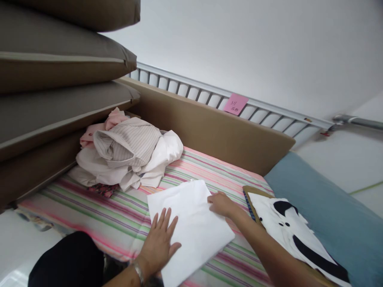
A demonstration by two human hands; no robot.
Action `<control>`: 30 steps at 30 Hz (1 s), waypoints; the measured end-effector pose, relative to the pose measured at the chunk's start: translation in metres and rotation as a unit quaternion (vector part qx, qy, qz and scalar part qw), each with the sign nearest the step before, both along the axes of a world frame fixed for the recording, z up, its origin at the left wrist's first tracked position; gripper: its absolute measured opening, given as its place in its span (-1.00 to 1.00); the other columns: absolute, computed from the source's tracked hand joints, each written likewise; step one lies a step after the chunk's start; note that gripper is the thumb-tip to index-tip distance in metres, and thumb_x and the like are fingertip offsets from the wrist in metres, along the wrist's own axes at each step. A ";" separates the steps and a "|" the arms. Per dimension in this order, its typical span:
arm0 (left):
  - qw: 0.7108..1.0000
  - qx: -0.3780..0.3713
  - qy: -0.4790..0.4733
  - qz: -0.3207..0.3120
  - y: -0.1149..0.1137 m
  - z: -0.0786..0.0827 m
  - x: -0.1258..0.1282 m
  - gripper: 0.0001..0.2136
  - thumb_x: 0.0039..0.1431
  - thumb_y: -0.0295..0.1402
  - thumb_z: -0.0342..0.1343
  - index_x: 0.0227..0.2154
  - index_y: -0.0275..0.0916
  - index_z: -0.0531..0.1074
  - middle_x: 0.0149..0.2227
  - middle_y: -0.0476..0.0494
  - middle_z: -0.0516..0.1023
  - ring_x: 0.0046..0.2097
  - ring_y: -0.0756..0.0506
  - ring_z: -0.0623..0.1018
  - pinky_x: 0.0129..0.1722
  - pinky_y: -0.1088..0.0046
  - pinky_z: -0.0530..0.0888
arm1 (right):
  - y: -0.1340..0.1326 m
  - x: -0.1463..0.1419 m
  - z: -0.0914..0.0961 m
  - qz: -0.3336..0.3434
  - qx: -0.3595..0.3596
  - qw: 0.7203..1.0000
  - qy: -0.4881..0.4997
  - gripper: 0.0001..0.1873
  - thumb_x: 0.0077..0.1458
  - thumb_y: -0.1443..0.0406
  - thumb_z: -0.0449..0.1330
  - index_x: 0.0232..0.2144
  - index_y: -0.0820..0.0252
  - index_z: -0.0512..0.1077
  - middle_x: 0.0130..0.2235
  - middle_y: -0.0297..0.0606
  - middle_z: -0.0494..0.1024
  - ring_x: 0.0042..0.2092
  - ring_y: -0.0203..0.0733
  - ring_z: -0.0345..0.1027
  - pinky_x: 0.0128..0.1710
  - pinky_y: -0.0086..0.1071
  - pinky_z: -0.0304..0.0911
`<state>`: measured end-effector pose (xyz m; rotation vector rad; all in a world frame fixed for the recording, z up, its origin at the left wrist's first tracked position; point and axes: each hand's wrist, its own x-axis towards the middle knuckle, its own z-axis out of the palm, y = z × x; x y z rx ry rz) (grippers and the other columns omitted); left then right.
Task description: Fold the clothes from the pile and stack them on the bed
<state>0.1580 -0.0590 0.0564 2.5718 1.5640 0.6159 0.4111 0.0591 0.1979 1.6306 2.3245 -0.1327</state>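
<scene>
1. One folded white cloth (194,235) lies on the striped bedsheet (125,217); its lowest corner is cut off, and its number of layers is hard to make out.
2. Two hands touch it. The left hand (160,239) lies flat on top, its grip wide, five fingers spread. The right hand (221,204) is at the upper right edge, its grip narrow; its thumb is hidden, so I cannot tell whether it pinches the cloth.
3. One clothes pile (131,145) sits beyond, to the left; overlapping folds prevent a count.
4. One white-and-black garment (299,233) lies to the right, partly covering brown and blue fabric.
5. At least four brown cushions (68,71) are stacked at left, cut off by the frame.
6. One pink note (235,104) hangs on the rail (191,91); its writing is illegible.
</scene>
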 end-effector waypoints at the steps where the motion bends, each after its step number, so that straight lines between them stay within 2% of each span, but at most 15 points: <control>1: 1.000 0.001 0.000 0.002 0.000 0.000 0.000 -0.31 0.14 -0.04 -0.01 0.27 -0.08 -0.14 0.32 -0.30 -0.18 0.31 -0.35 -0.12 0.19 -0.07 0.08 | 0.000 0.005 0.003 -0.017 0.016 1.000 0.000 -0.83 -0.15 0.42 0.12 -0.48 0.11 0.48 -0.39 -0.29 0.58 -0.24 -0.14 0.39 -0.04 -0.25 0.06; 4: 1.000 0.007 -0.001 0.005 -0.001 0.000 0.000 -0.30 0.13 -0.05 0.01 0.27 -0.08 -0.13 0.32 -0.29 -0.18 0.31 -0.36 -0.11 0.19 -0.07 0.09 | -0.005 0.007 0.003 -0.078 0.100 0.992 0.000 -0.69 0.00 0.43 0.00 -0.26 0.19 0.48 -0.23 -0.11 0.57 -0.12 -0.03 0.37 0.06 -0.08 -0.03; 6: 1.000 0.011 0.001 0.006 -0.001 0.001 0.001 -0.30 0.14 -0.05 0.01 0.27 -0.09 -0.14 0.32 -0.28 -0.19 0.31 -0.36 -0.11 0.19 -0.07 0.09 | -0.017 -0.005 -0.008 -0.101 0.155 0.983 0.007 -0.60 0.12 0.38 -0.09 -0.05 0.26 0.39 -0.04 0.00 0.49 0.03 0.02 0.28 0.11 -0.02 -0.11; 7: 1.000 0.013 0.003 0.008 -0.002 0.002 0.001 -0.30 0.14 -0.06 0.00 0.27 -0.09 -0.14 0.33 -0.28 -0.19 0.31 -0.35 -0.11 0.18 -0.07 0.09 | -0.024 -0.013 -0.017 -0.089 0.172 0.981 0.020 -0.58 0.17 0.33 -0.11 0.03 0.25 0.33 0.05 0.00 0.41 0.11 0.03 0.20 0.15 -0.02 -0.14; 9: 1.000 0.019 0.007 0.013 -0.002 0.002 0.001 -0.31 0.15 -0.07 0.00 0.27 -0.08 -0.15 0.33 -0.28 -0.18 0.31 -0.35 -0.11 0.18 -0.07 0.10 | -0.041 -0.030 -0.042 -0.024 0.183 0.981 0.062 -0.54 0.21 0.19 -0.10 0.12 0.14 0.25 0.20 -0.13 0.25 0.24 -0.01 0.01 0.21 -0.05 -0.20; 11: 0.999 0.029 0.012 0.015 -0.002 0.001 0.001 -0.30 0.16 -0.06 -0.02 0.27 -0.08 -0.18 0.33 -0.28 -0.16 0.31 -0.35 -0.10 0.17 -0.06 0.12 | -0.053 -0.043 -0.071 0.044 0.175 0.978 0.105 -0.49 0.21 0.08 -0.11 0.18 0.02 0.15 0.28 -0.26 0.09 0.30 -0.06 -0.15 0.24 -0.05 -0.24; 12: 0.999 0.033 0.015 0.015 -0.001 0.001 0.001 -0.30 0.16 -0.06 -0.03 0.28 -0.08 -0.19 0.32 -0.28 -0.15 0.31 -0.34 -0.09 0.17 -0.06 0.13 | -0.056 -0.047 -0.085 0.058 0.169 0.977 0.119 -0.47 0.21 0.05 -0.13 0.20 -0.01 0.11 0.29 -0.29 0.03 0.31 -0.07 -0.19 0.24 -0.04 -0.23; 14: 0.999 0.041 0.021 0.013 -0.001 -0.001 0.001 -0.30 0.16 -0.03 -0.04 0.28 -0.08 -0.20 0.32 -0.29 -0.14 0.31 -0.34 -0.09 0.17 -0.06 0.13 | -0.054 -0.047 -0.109 0.037 0.163 0.977 0.129 -0.44 0.22 0.02 -0.18 0.22 -0.01 0.04 0.30 -0.28 -0.02 0.31 -0.08 -0.21 0.24 -0.03 -0.18; 16: 0.998 0.046 0.028 0.014 0.000 -0.003 0.001 -0.29 0.15 -0.01 -0.05 0.28 -0.08 -0.20 0.32 -0.29 -0.14 0.31 -0.35 -0.09 0.17 -0.08 0.12 | -0.046 -0.043 -0.124 0.004 0.170 0.976 0.134 -0.43 0.23 0.03 -0.20 0.23 0.02 0.03 0.30 -0.24 -0.02 0.31 -0.08 -0.20 0.23 -0.04 -0.14; 19: 0.998 0.050 0.043 0.018 0.001 -0.003 0.001 -0.28 0.15 0.01 -0.06 0.28 -0.10 -0.19 0.32 -0.30 -0.15 0.30 -0.38 -0.08 0.16 -0.09 0.12 | -0.030 -0.035 -0.133 -0.002 0.194 0.970 0.145 -0.44 0.23 0.04 -0.19 0.23 0.00 0.01 0.30 -0.25 -0.04 0.31 -0.10 -0.23 0.23 -0.05 -0.14; 24: 0.995 0.054 0.084 0.017 0.001 0.000 0.002 -0.29 0.16 0.00 -0.07 0.28 -0.12 -0.19 0.32 -0.34 -0.16 0.30 -0.41 -0.07 0.14 -0.09 0.14 | -0.012 -0.024 -0.133 -0.001 0.219 0.963 0.160 -0.43 0.21 0.00 -0.19 0.23 -0.03 0.03 0.31 -0.28 -0.05 0.32 -0.10 -0.28 0.26 -0.03 -0.24; 30: 0.993 0.041 0.111 0.013 0.002 0.002 0.002 -0.30 0.16 0.00 -0.08 0.28 -0.12 -0.17 0.32 -0.34 -0.16 0.30 -0.42 -0.08 0.12 -0.08 0.16 | 0.016 -0.002 -0.141 -0.117 0.177 0.964 0.157 -0.43 0.22 0.01 -0.20 0.24 -0.03 -0.01 0.31 -0.25 -0.05 0.32 -0.09 -0.24 0.24 -0.01 -0.24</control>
